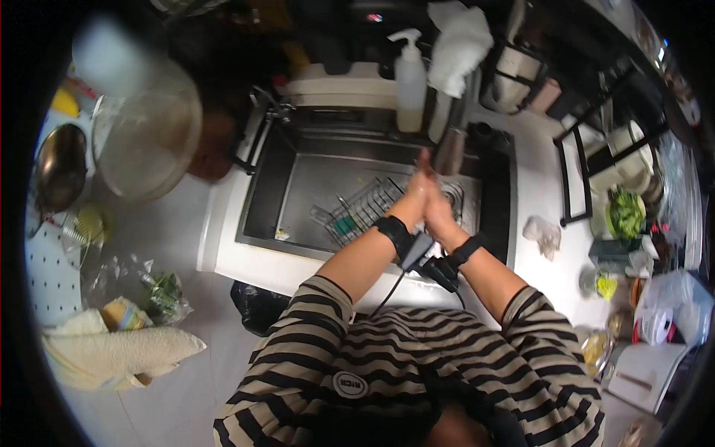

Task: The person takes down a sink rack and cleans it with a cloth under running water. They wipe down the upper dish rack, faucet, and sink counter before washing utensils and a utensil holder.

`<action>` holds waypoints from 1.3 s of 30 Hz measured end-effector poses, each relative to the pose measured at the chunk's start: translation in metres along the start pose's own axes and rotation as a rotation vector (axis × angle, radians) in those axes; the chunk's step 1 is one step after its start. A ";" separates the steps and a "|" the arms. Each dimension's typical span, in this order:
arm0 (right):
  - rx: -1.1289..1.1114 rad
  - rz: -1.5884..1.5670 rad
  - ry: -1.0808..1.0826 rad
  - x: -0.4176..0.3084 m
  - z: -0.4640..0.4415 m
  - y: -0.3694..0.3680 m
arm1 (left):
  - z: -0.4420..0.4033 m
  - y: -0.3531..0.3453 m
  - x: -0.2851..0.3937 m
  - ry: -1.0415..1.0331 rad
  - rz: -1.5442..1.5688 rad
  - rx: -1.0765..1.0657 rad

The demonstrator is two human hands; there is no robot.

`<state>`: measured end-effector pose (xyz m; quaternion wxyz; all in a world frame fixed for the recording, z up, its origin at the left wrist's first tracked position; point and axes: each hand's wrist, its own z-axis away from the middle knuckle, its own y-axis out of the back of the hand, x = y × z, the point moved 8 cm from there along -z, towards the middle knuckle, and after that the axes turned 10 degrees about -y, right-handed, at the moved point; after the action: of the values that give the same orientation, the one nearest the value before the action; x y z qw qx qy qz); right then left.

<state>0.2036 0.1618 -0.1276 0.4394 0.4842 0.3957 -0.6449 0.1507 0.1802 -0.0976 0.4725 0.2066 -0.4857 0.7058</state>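
Note:
Over the sink point(313, 182), my left hand point(421, 192) and my right hand point(441, 216) are pressed palm to palm. The left fingers stretch out flat and point away from me. The right hand lies flat against the left palm, its fingers partly hidden. Neither hand shows anything held. Just beyond the fingertips is the faucet point(451, 149). Below and left of my hands, a wire rack point(380, 200) sits in the sink with a green sponge point(345, 225) in it.
Behind the sink stands a pump bottle point(410, 86), with a white crumpled wad point(460, 48) beside it. A crumpled plastic bag point(544, 235) lies on the right counter, near a bowl of greens point(628, 214). A large clear lid point(147, 134) and a towel point(123, 356) are at left.

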 end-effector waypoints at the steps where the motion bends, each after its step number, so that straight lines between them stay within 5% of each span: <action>1: -0.077 -0.047 -0.167 0.012 -0.010 0.008 | 0.005 -0.008 -0.013 0.050 0.068 -0.084; 2: -0.206 -0.373 -0.280 0.036 -0.042 0.023 | 0.010 -0.017 -0.025 0.104 0.130 -0.165; 3: -0.184 -0.278 -0.249 0.046 -0.054 0.023 | 0.005 -0.030 -0.035 -0.032 0.200 -0.268; 4: -0.160 -0.181 -0.219 0.055 -0.067 0.024 | 0.018 -0.036 -0.028 0.079 0.239 -0.400; 7: -0.047 -0.032 -0.190 0.020 -0.017 0.013 | -0.004 -0.001 -0.016 0.171 0.125 -0.115; 13: -0.209 -0.382 -0.372 0.052 -0.070 0.018 | 0.018 -0.038 -0.024 0.079 0.154 -0.322; 14: -0.193 -0.374 -0.330 0.047 -0.061 0.012 | 0.009 -0.023 -0.019 0.105 0.096 -0.192; 16: -0.141 -0.210 -0.291 0.015 -0.019 -0.003 | 0.001 -0.001 -0.004 0.118 0.041 -0.046; 18: -0.111 0.116 -0.361 0.008 -0.018 0.008 | 0.003 -0.007 -0.012 0.149 0.132 -0.132; 20: -0.151 -0.245 -0.455 0.071 -0.083 0.019 | 0.021 -0.038 -0.015 0.091 0.216 -0.331; 21: -0.421 -0.383 -0.393 0.051 -0.068 0.014 | 0.011 -0.034 -0.022 0.084 0.214 -0.298; 23: -0.092 0.045 -0.313 0.015 -0.018 0.012 | -0.003 -0.010 -0.024 0.184 0.161 -0.258; 25: 0.019 -0.028 -0.276 -0.040 0.026 -0.008 | -0.016 0.004 -0.023 0.159 0.150 -0.134; 29: -0.201 -0.165 -0.439 0.003 -0.030 0.012 | -0.004 -0.019 -0.025 0.115 0.198 -0.302; 31: -0.164 0.080 -0.389 -0.026 0.004 -0.003 | 0.013 -0.019 -0.004 0.146 0.102 -0.219; 34: -0.249 -0.296 -0.204 -0.061 0.031 -0.023 | -0.003 0.001 -0.002 0.162 0.083 -0.103; 39: 0.007 -0.283 -0.148 -0.052 0.017 -0.005 | -0.011 0.000 -0.019 0.058 0.104 -0.233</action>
<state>0.2014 0.1570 -0.0731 0.3703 0.3761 0.4241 -0.7359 0.1615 0.1812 -0.1164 0.4700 0.1044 -0.5607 0.6737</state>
